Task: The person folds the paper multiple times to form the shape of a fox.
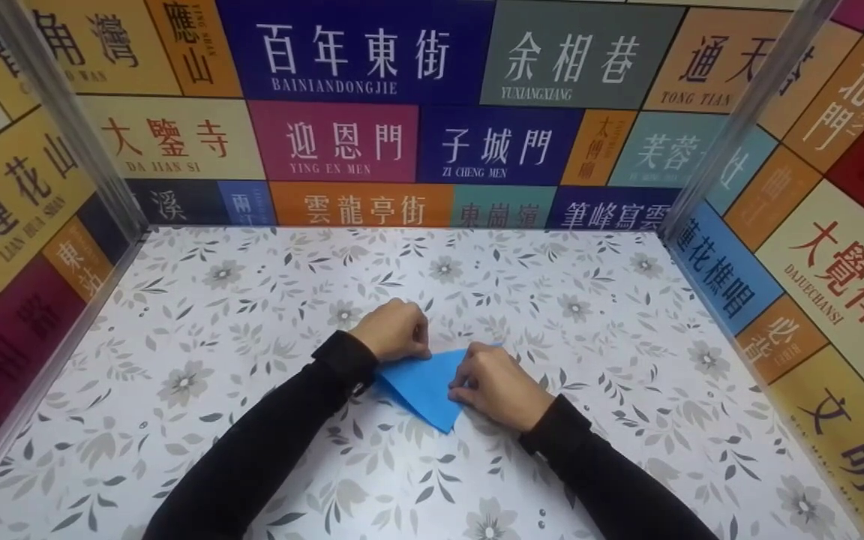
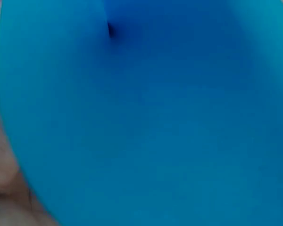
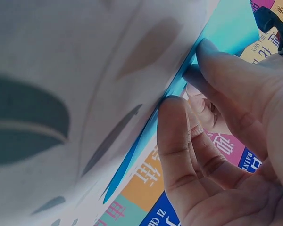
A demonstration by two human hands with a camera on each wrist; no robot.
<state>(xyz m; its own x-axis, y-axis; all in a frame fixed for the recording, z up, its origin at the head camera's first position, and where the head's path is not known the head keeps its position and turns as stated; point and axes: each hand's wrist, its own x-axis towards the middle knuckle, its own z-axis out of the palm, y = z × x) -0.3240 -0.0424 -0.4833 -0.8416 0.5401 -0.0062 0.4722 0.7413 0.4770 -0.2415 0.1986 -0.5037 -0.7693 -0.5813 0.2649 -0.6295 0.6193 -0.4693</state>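
A blue sheet of paper point(image 1: 421, 390), folded to a pointed shape, lies on the flower-patterned table with one corner toward the person. My left hand point(image 1: 393, 330) holds its far left edge, fingers curled with their tips down on the paper. On the right side, my right hand point(image 1: 503, 386) pinches the sheet between thumb and fingers. From the right wrist, the fingers point(image 3: 172, 136) meet the paper's thin edge, low over the tabletop. Curved blue paper point(image 2: 146, 122) fills most of the left wrist view and hides the left fingertips there.
The white table point(image 1: 252, 315) carries a grey leaf and flower print. Upright panels of coloured blocks with Chinese lettering, such as the back panel point(image 1: 357, 52), enclose three sides. Clear corner strips point(image 1: 747, 112) join them. Black sleeves point(image 1: 259, 442) cover both forearms.
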